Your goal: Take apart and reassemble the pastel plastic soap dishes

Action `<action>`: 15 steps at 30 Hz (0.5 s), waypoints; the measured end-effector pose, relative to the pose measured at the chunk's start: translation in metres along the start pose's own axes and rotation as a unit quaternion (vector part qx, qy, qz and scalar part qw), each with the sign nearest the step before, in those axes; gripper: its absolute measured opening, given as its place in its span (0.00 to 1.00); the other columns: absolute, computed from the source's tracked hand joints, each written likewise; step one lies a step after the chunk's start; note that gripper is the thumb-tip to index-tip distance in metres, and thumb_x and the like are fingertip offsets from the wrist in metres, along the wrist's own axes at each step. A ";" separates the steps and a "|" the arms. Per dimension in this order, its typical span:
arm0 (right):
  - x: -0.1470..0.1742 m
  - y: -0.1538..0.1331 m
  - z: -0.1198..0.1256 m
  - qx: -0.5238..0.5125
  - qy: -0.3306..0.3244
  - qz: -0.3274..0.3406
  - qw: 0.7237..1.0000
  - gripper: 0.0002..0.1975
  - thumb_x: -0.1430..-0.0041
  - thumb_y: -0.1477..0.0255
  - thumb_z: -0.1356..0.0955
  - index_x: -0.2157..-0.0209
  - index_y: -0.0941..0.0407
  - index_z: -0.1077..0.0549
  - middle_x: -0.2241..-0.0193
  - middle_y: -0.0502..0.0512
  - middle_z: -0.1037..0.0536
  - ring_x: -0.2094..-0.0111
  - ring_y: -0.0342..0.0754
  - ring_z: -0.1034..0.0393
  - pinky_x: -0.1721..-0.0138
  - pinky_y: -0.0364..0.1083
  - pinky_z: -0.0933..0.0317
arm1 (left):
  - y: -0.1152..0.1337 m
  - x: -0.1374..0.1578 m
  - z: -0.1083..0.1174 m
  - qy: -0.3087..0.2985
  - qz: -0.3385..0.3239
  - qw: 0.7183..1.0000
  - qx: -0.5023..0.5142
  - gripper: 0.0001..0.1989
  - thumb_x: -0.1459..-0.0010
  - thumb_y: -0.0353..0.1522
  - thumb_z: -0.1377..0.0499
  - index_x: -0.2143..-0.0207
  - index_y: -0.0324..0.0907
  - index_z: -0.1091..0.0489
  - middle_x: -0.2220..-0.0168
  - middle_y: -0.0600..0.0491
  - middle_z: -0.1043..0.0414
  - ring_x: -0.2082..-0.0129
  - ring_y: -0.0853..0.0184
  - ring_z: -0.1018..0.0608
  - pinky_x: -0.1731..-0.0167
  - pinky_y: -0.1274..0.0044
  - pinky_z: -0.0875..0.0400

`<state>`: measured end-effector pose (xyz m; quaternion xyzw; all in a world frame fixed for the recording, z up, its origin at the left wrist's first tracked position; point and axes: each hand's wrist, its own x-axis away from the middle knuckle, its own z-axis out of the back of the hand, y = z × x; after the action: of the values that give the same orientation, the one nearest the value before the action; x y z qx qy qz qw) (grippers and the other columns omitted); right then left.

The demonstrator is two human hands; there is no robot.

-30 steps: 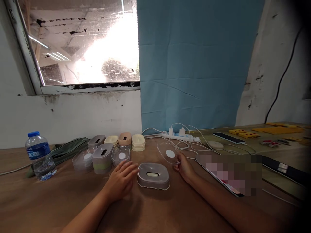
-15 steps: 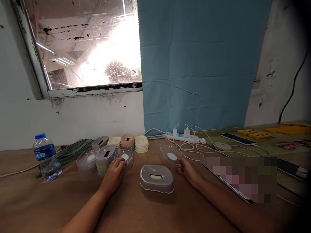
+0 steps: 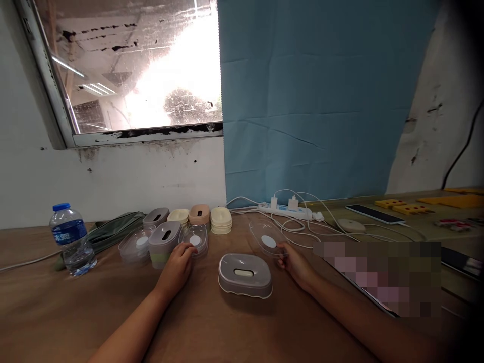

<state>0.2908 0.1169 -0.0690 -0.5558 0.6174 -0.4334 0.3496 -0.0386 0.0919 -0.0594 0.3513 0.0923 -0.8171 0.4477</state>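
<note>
My right hand (image 3: pixel 293 263) pinches the near edge of a clear plastic lid (image 3: pixel 257 233) with a white oval sticker, tilted above the table. My left hand (image 3: pixel 177 264) has its fingers bent and closed over the near-left edge of other clear lids (image 3: pixel 200 231); its thumb is mostly hidden. Between the hands sits a grey oval soap box (image 3: pixel 245 262), with a slot in its top and a cream wavy rim underneath. Beside my left hand stands a stack of grey slotted covers (image 3: pixel 164 241).
Peach covers (image 3: pixel 199 214), cream pieces (image 3: pixel 221 221) and more clear lids (image 3: pixel 132 247) stand behind. A water bottle (image 3: pixel 71 242) and green cloth (image 3: pixel 117 229) are at left. At right lie a power strip (image 3: pixel 285 210), cables, a phone (image 3: pixel 374 214) and a blurred-out screen (image 3: pixel 378 280).
The camera view has shifted slightly. Both hands keep nearly the same places, and the grey soap box stays where it was.
</note>
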 end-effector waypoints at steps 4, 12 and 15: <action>0.001 0.000 0.001 -0.006 0.009 -0.011 1.000 0.08 0.58 0.68 0.34 0.81 0.56 0.38 0.88 0.42 0.41 0.87 0.37 0.47 0.87 0.38 0.53 | 0.004 0.000 0.002 -0.009 0.004 1.000 0.004 0.12 0.44 0.23 0.54 0.61 0.41 0.35 0.57 0.47 0.35 0.54 0.62 0.31 0.52 0.65 0.35; 0.006 -0.004 -0.003 0.001 0.009 -0.027 1.000 0.07 0.59 0.69 0.34 0.78 0.57 0.35 0.87 0.43 0.39 0.87 0.38 0.46 0.86 0.38 0.53 | 0.012 0.003 0.004 -0.043 -0.009 0.999 0.011 0.14 0.47 0.24 0.51 0.57 0.42 0.37 0.50 0.45 0.39 0.47 0.59 0.36 0.48 0.64 0.38; 0.008 -0.006 -0.005 0.005 0.001 -0.019 1.000 0.07 0.58 0.68 0.35 0.78 0.57 0.35 0.87 0.43 0.39 0.88 0.38 0.47 0.87 0.38 0.54 | 0.011 0.004 0.003 -0.042 -0.006 0.999 0.008 0.15 0.48 0.24 0.50 0.57 0.42 0.37 0.49 0.45 0.40 0.47 0.59 0.36 0.48 0.63 0.38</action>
<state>0.2874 0.1095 -0.0606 -0.5648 0.6051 -0.4437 0.3435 -0.0327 0.0814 -0.0575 0.3196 0.0686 -0.8344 0.4438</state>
